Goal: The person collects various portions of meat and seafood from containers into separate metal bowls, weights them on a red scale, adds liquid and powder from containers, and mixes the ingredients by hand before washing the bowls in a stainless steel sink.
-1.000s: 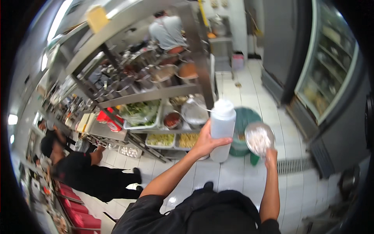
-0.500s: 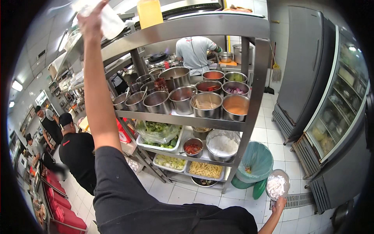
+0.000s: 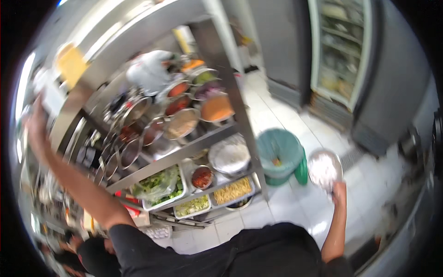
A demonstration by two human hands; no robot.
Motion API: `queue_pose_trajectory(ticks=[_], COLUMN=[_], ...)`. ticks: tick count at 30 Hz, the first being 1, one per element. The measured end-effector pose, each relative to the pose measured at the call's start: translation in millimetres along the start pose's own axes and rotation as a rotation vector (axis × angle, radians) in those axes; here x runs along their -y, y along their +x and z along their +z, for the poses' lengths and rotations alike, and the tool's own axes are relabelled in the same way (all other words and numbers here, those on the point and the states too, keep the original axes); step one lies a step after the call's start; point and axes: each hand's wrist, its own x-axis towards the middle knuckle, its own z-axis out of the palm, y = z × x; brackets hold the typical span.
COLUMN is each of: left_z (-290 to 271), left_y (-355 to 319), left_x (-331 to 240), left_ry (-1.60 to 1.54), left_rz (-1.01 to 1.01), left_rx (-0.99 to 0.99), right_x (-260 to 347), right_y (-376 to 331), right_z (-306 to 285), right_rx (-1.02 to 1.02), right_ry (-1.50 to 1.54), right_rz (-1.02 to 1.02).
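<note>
Left hand (image 3: 37, 127): second ago clasping white bottle (image 3: 49, 94) out front; now raised leftward at top shelf (image 3: 106, 69), bottle near yellow container (image 3: 71, 64) (blurred; grip or release cannot tell). Right hand (image 3: 339, 190) pinching rim of metal bowl (image 3: 338, 160), beside green bin (image 3: 276, 177). Judged: bowl alone remains at working position.

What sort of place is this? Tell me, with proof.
Most likely a restaurant kitchen: round steel pots of ingredients crowd a grey metal shelf, a rectangular white tray of leafy greens sits below, and a tall grey glass-doored refrigerator stands at right.
</note>
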Motion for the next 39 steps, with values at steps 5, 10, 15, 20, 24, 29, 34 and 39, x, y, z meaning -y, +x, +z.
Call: queue_pose_trajectory(ticks=[5,10,15,20,24,29,34,39], left_z=[-10,75,60,-2,-59,-136,-166,-189], left_y=[-176,-368,-472,-525,-592,-651,-703,-728], left_x=[-196,-450,-588,-710,-803,-877,-925,-991], left_ry=[-1.049,-1.576,-1.528,-1.621,-1.752,-1.711,-1.612,-1.622], left_rz=[-0.153,-0.591,-0.464,-0.178,0.066,0.372,0.600,0.853], left_rx=[-0.111,1.521,2.049,2.246,2.324,2.570,2.693,2.697], right_x=[49,49,87,114,128,92,38,54], right_y=[-22,-6,-61,-131,-175,-177,-165,-164], right_z=[-17,-81,-184,-291,-343,-397,-463,-529], right_rx=[0.078,-0.057,-0.122,-0.507,-1.266,-1.110,-1.204,-1.393], right_ry=[-0.104,-0.186,-0.159,-0.335,-1.076,-1.192,-1.152,-0.953], right_rz=[-0.146,-0.008,0.018,-0.113,-0.326,0.003,0.228,0.293])
